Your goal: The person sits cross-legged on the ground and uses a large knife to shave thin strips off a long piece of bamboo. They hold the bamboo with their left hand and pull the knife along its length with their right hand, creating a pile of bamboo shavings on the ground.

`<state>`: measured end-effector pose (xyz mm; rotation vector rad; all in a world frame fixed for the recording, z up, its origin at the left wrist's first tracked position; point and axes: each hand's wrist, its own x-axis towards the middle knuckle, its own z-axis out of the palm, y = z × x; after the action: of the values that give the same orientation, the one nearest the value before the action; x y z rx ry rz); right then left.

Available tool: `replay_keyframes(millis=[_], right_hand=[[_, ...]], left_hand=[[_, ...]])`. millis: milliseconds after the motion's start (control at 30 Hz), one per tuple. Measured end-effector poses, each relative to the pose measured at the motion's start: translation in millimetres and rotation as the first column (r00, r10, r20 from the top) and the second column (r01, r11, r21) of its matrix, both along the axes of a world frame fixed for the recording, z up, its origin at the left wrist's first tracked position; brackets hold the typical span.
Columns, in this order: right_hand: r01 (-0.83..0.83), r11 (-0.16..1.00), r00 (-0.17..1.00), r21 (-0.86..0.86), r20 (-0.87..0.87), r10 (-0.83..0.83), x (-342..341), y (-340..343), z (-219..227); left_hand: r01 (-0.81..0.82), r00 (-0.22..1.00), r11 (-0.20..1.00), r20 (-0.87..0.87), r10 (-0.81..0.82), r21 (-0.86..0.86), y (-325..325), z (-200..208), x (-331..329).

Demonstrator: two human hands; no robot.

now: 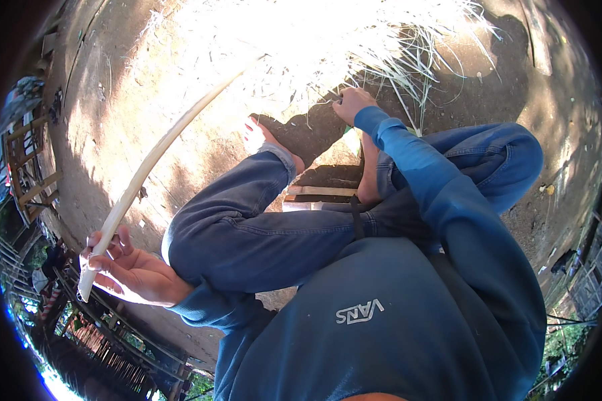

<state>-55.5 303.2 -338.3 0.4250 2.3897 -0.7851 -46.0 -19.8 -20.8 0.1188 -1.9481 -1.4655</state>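
Note:
My left hand point(140, 275) is closed round the lower end of a long, pale wooden strip point(150, 160), thumb on one side and fingers on the other. The strip rises from that hand, curving up and right until its far end is lost in bright sunlight. Beyond my bare feet, my right hand point(354, 105) is low and closed, its fingers curled beside a heap of thin, pale shavings point(408, 60). Whatever it grips, if anything, is in shadow and I cannot make it out.
My bent legs in jeans point(267, 240) lie between the hands. A low wooden piece point(321, 192) is beneath them on the bare earth point(100, 134). Wooden framework point(33, 167) stands at the far left, and a bamboo fence point(104, 347) at the lower left.

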Motion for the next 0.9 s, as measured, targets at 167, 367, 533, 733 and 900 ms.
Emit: replay_keyframes(millis=[167, 367, 533, 733, 900], right_hand=[[0.086, 0.982, 0.996, 0.169, 0.005, -0.088, -5, 37, -43], [0.102, 0.964, 0.995, 0.245, -0.043, -0.094, -9, 68, -17], [0.229, 0.932, 0.973, 0.281, -0.038, -0.227, -10, 84, -40], [0.159, 0.977, 0.898, 0.141, -0.433, -0.084, -35, 49, 12], [-0.147, 0.963, 0.7, -0.227, -0.712, -0.061, -30, -36, 106]], left_hand=[[0.007, 1.0, 0.999, 0.013, -0.006, -0.04, 0, -1, -3], [-0.005, 1.0, 0.998, 0.03, 0.007, -0.067, 1, -2, -3], [0.054, 0.996, 0.993, -0.083, -0.045, 0.104, -6, -4, -1], [0.498, 0.86, 0.72, -0.382, -0.339, 0.483, -30, 16, -14], [0.679, 0.73, 0.576, -0.501, -0.465, 0.455, -4, 54, -36]])
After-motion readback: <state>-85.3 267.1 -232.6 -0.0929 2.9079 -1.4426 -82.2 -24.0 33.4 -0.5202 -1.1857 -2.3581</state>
